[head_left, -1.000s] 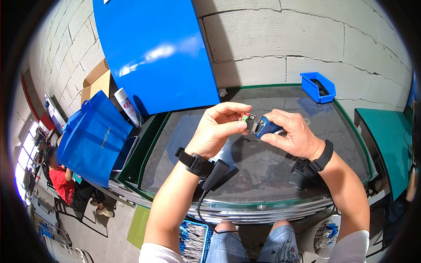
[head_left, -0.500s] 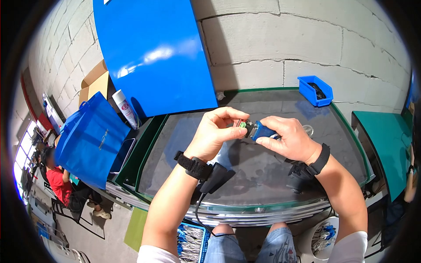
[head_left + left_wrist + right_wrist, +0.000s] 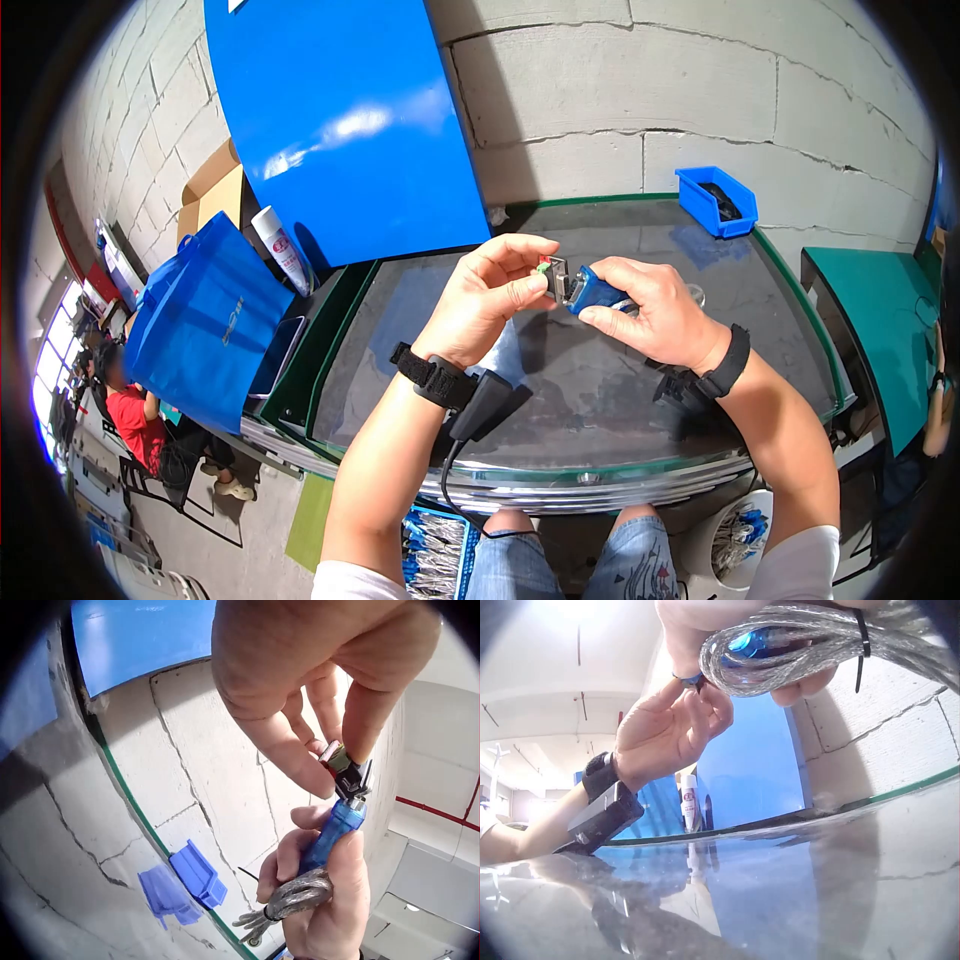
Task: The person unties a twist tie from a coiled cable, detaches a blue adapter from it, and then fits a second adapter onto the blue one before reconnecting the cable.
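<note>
My left hand (image 3: 480, 300) pinches a small black adapter with a green and red terminal block (image 3: 342, 759) between thumb and fingers. Facing it, my right hand (image 3: 665, 315) grips a translucent blue cable connector (image 3: 598, 291), its metal end pointing at the adapter. The two ends are very close in the head view and overlap in the left wrist view. From the blue connector runs a clear-jacketed grey cable, coiled and bound with a black tie; the cable coil (image 3: 780, 656) hangs by my right palm. Both hands are above the dark tabletop (image 3: 620, 400).
A blue bin (image 3: 717, 203) with black parts stands at the back right. To the left are a blue bag (image 3: 205, 325), a spray can (image 3: 281, 250) and a large blue panel (image 3: 350, 130). Below the table edge sit a basket of cables (image 3: 435, 550) and a white bucket (image 3: 715, 560).
Half a second ago the connector and adapter were closer together; now a small gap shows between them. The adapter has turned, showing more of its metal face. Both hands keep their holds.
</note>
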Demonstrator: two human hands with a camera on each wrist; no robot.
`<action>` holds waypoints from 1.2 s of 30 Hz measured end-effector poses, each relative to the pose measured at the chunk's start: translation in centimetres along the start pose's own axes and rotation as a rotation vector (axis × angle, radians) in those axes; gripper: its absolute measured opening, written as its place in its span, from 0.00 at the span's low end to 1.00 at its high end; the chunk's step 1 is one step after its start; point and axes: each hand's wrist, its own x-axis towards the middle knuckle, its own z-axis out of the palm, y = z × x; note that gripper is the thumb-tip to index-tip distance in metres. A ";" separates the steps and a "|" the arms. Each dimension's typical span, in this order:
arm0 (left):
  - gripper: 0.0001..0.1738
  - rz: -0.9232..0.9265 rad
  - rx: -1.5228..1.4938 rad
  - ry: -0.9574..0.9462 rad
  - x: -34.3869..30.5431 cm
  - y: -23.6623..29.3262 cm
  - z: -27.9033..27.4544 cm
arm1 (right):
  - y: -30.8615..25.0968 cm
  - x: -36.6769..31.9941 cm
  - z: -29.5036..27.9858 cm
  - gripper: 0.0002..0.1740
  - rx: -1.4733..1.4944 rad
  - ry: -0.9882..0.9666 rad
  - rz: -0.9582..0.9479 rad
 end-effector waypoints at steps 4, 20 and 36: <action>0.17 -0.027 -0.003 -0.045 0.0 -0.1 -0.3 | 0.1 0.0 0.0 0.19 0.023 -0.021 -0.055; 0.19 0.019 -0.021 -0.084 0.0 -0.4 -0.6 | -0.2 -0.1 -0.1 0.18 0.062 -0.049 -0.043; 0.16 0.076 0.033 -0.016 -0.1 0.1 -0.3 | -0.5 0.1 -0.2 0.17 0.031 -0.063 -0.026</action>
